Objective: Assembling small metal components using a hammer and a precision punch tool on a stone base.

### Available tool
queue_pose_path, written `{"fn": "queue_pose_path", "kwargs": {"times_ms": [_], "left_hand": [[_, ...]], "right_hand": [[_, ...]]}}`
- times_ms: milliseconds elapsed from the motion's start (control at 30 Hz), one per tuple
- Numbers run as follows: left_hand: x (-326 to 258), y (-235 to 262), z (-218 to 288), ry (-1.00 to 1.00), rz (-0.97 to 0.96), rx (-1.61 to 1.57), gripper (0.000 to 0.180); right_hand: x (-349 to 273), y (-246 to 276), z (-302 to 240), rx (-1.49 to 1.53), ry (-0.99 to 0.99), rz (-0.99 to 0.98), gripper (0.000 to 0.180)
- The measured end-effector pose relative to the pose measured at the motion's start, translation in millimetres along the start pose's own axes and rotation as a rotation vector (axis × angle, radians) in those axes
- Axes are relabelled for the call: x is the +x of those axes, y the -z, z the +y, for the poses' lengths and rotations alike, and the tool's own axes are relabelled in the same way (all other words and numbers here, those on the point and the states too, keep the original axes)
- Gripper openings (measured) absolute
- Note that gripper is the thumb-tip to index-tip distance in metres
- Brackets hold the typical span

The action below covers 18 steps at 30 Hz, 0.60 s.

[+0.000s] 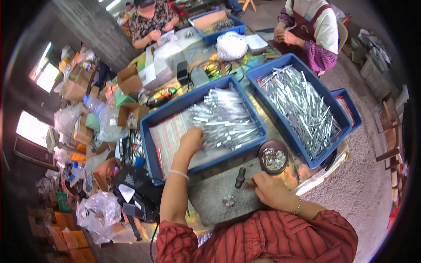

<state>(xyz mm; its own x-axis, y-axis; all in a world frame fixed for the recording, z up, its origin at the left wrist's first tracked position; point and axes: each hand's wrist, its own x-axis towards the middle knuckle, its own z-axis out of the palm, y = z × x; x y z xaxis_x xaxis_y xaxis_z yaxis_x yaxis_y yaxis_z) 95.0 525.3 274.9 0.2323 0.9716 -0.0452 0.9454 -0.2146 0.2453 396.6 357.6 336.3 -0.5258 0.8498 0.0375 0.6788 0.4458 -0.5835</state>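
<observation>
My left hand [191, 141] reaches into a blue tray [151, 144] and rests on a heap of clear-wrapped silvery strips [223, 118]; its fingers are hidden among them. My right hand [271, 189] is closed around the handle of a small black-headed hammer [240, 177]. The hammer stands over a grey stone slab [210, 197]. A small round metal piece [228, 200] lies on the slab. A dark round bowl [272, 157] of small shiny metal bits sits just beyond the right hand.
A second blue tray [267, 74] full of silvery strips lies to the right. Two other people sit at the far side, with a third blue tray [217, 24] between them. Cardboard boxes [129, 79], plastic bags [98, 210] and cables crowd the left.
</observation>
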Motion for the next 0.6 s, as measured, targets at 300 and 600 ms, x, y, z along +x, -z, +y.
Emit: {"fn": "queue_pose_path", "kwargs": {"times_ms": [300, 600], "left_hand": [[-28.5, 44.0, 0.2, -0.005, -0.142, 0.01, 0.016], [-102.8, 127.6, 60.2, 0.053, 0.523, -0.097, 0.007]], "right_hand": [[-2.0, -1.1, -1.2, -0.047, 0.078, 0.034, 0.019], [0.4, 2.0, -5.2, -0.057, 0.056, 0.02, 0.021]]}}
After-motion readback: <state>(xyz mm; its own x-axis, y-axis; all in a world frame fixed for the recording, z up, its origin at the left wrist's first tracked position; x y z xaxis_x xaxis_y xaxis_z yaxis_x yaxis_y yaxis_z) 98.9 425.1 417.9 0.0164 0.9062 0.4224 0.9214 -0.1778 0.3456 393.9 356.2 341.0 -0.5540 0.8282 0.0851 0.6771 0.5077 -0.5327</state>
